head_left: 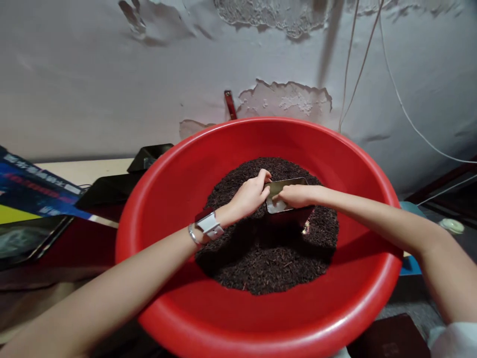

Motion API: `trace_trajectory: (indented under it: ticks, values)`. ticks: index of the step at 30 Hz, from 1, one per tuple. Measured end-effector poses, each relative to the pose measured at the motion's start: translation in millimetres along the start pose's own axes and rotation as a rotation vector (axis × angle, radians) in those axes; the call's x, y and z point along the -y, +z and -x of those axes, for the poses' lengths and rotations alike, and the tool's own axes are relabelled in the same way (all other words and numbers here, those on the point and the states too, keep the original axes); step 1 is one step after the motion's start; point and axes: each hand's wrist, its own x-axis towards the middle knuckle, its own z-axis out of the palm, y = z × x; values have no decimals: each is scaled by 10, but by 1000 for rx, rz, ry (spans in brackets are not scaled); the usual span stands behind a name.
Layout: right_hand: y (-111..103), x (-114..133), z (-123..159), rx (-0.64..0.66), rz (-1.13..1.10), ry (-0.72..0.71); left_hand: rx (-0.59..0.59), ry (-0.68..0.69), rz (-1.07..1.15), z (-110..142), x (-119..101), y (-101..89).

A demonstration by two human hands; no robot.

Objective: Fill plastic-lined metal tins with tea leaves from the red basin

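Peeling wall behind, red basin [357, 318] in front holding dark grains [261, 258]. Our left hand [249, 195] and right hand [296, 195] both close fingers on the tin [285, 195] mid-pile; we'd keep it level, 2 hands steady, avoid spilling.

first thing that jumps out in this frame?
The big red basin fills the middle, with a heap of dark loose leaves in it. Over the heap, the left hand and right hand both grip a small metal tin. Behind, the wall's paint is peeling.
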Motion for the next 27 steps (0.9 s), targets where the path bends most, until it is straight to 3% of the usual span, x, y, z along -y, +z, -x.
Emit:
trace_trajectory:
  ticks: [3, 8, 14, 19, 22, 24, 27]
  values:
    - [-139, -55, 83, 25, 31, -1, -25, 26, -24, 11, -56, -60]
    - [-541, -183, 263, -99, -130, -96, -144, 70, -2, 22, -182, -208]
    - [-706, -245, 359, -166, -285, -177, -68, 230, -1, 22, -139, -196]
    - [-850, -308, 518, -9, -327, -189, 35, 311, -80, 27, -22, -101]
    - [-909, -353, 606, 113, -253, -143, 8, 400, -184, 45, -49, -100]
    - [-919, -340, 630, 41, -198, -84, -52, 485, -264, 66, -114, -112]
    - [-897, -215, 612, -256, -197, -89, -101, 640, -385, 110, -216, -113]
